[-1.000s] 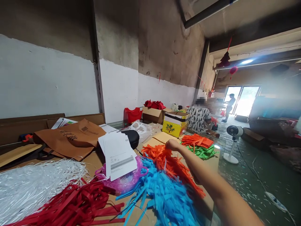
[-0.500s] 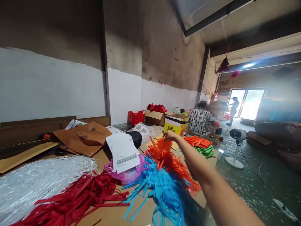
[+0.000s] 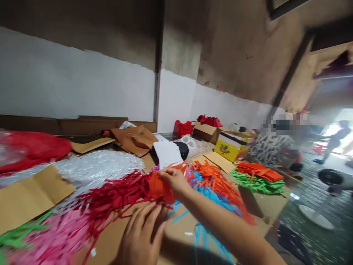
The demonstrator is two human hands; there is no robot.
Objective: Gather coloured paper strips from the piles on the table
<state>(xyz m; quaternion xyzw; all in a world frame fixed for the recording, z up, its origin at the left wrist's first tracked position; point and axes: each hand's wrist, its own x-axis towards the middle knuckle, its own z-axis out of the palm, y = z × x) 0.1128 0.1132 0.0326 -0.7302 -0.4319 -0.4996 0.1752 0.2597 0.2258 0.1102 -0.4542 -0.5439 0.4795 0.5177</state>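
Note:
My right hand (image 3: 176, 182) pinches an orange fringed strip piece (image 3: 159, 188), which hangs above the cardboard surface at the middle of the head view. Just below it, my left hand (image 3: 142, 235) has its fingers outstretched, holding nothing that I can see. Beyond the left hand lies a pile of dark red strips (image 3: 121, 193). A heap of orange strips (image 3: 217, 180) spreads behind my right forearm, over blue strips (image 3: 220, 198). Pink strips (image 3: 55, 235) lie at the lower left.
White shredded strands (image 3: 99, 167), a brown bag (image 3: 135, 140) and white papers (image 3: 167, 152) lie farther back. Stacked orange pieces (image 3: 259, 171) top green ones (image 3: 257, 183) at right. A yellow box (image 3: 230, 147) stands behind. A blurred person (image 3: 271, 145) sits beyond; a fan (image 3: 331, 178) stands right.
My right hand has moved from over the orange heap towards me and left, carrying an orange piece. My left hand has come into view. The camera has turned left.

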